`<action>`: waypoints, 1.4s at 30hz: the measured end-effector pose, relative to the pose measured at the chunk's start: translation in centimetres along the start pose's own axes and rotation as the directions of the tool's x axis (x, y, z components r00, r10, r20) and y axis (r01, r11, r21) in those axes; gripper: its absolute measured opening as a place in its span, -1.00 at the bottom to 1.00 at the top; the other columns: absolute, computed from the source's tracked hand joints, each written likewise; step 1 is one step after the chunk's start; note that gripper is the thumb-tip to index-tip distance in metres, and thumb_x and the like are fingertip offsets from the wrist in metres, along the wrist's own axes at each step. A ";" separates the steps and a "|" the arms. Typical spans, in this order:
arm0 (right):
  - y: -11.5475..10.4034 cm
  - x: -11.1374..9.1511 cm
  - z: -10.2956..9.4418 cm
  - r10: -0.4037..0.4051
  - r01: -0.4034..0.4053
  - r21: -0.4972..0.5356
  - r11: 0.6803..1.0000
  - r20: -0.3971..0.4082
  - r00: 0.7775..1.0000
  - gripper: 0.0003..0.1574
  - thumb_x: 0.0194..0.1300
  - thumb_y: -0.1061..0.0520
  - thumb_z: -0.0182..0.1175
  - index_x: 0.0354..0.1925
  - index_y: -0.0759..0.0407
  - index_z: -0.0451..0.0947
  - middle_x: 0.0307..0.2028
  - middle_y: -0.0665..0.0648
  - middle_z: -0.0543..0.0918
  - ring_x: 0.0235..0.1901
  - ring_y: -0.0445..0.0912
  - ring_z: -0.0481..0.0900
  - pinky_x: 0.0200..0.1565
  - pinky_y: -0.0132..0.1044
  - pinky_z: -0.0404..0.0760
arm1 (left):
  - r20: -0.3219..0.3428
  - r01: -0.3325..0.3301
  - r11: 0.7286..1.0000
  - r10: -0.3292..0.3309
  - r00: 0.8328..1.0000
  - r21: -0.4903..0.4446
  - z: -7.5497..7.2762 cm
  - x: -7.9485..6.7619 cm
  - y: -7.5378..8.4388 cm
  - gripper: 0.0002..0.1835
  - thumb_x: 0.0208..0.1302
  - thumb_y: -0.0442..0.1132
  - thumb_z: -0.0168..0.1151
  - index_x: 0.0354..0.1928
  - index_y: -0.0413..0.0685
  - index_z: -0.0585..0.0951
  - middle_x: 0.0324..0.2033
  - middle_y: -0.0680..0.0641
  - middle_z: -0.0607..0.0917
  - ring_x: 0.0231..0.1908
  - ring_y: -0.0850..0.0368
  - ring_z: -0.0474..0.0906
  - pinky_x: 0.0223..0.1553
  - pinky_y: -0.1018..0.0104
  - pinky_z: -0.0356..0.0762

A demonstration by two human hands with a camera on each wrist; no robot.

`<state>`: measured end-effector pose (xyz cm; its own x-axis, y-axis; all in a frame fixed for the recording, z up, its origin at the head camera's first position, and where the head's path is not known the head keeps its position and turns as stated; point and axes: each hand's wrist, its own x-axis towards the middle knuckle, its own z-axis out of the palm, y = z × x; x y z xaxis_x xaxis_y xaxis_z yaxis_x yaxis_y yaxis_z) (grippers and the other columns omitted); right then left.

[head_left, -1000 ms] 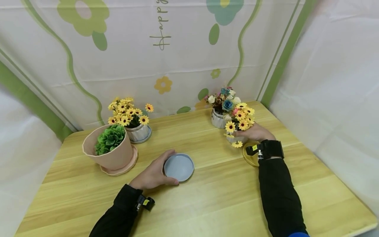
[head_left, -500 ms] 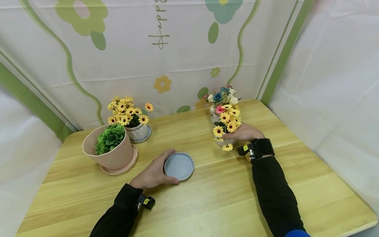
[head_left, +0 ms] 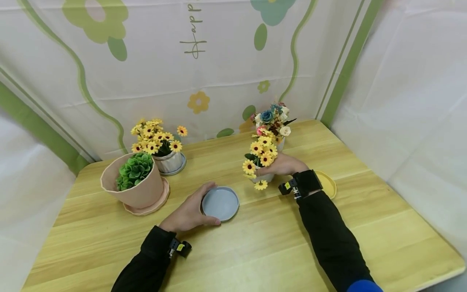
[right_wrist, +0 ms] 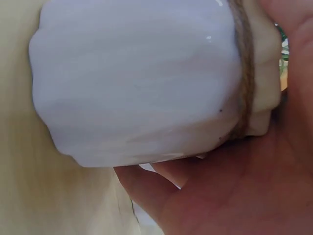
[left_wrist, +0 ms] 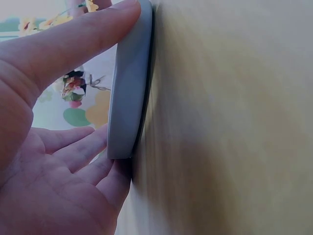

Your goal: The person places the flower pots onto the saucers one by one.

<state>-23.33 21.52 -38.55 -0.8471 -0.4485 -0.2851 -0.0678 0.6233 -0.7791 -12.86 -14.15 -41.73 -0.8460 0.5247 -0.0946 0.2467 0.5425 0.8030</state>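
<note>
A round grey-blue saucer [head_left: 220, 204] lies on the wooden table, its rim held between the thumb and fingers of my left hand [head_left: 189, 211]. In the left wrist view the saucer's side wall [left_wrist: 129, 93] stands close against the tabletop. My right hand [head_left: 285, 164] grips a small flowerpot [head_left: 265, 178] of yellow daisies [head_left: 263, 152], up and to the right of the saucer. Seen from the right wrist, that pot is white and glossy, with twine [right_wrist: 244, 63] tied round its neck. Whether its base touches the table I cannot tell.
A yellow saucer [head_left: 327, 184] lies right of my right wrist. Behind the daisies stands a pot of mixed roses [head_left: 271, 115]. At left are a pink pot [head_left: 140, 194] with a green plant on a pink saucer [head_left: 164, 198], and another daisy pot [head_left: 169, 163] on a blue saucer.
My right hand has carried the daisy pot leftward, away from the yellow saucer and nearer the grey-blue one. The left hand has stayed on its saucer. The view has shifted slightly.
</note>
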 end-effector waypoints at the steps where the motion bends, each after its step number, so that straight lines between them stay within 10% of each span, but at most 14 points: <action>1: -0.2 0.0 0.2 0.004 -0.004 -0.017 1.000 -0.001 1.000 0.30 0.29 -0.28 0.47 0.70 0.05 0.01 0.65 0.23 0.18 0.65 0.23 0.09 0.64 0.24 0.10 | 0.001 0.001 1.000 -0.001 1.000 -0.001 0.0 0.0 0.0 0.23 0.14 -0.02 0.67 0.68 -0.08 0.06 0.61 -0.23 0.24 0.50 -0.28 0.34 0.41 -0.26 0.46; 25: -4.1 2.1 5.5 -0.221 0.231 0.095 0.968 -0.103 0.970 0.27 0.00 0.09 0.71 0.57 0.00 0.26 0.45 0.11 0.50 0.45 0.08 0.48 0.52 0.06 0.44 | 0.007 -0.004 1.000 0.004 1.000 -0.009 -0.1 0.1 0.1 0.22 0.14 -0.03 0.67 0.68 -0.01 0.06 0.60 -0.20 0.26 0.48 -0.22 0.36 0.36 -0.18 0.52; 42: -8.1 -0.3 6.3 -0.339 0.349 0.138 0.927 -0.094 0.936 0.19 0.07 0.02 0.69 0.55 -0.14 0.29 0.41 -0.03 0.52 0.40 -0.05 0.53 0.44 -0.02 0.54 | 0.001 -0.025 0.997 0.025 1.000 -0.078 -0.1 0.3 0.2 0.28 0.09 -0.09 0.70 0.69 0.29 -0.01 0.57 -0.06 0.30 0.49 -0.11 0.37 0.42 -0.19 0.45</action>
<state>-19.23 12.57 -35.62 -0.8193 -0.5712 0.0494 -0.2859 0.3323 -0.8988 -13.14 -13.93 -41.59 -0.8390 0.5389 -0.0748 0.2304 0.4766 0.8484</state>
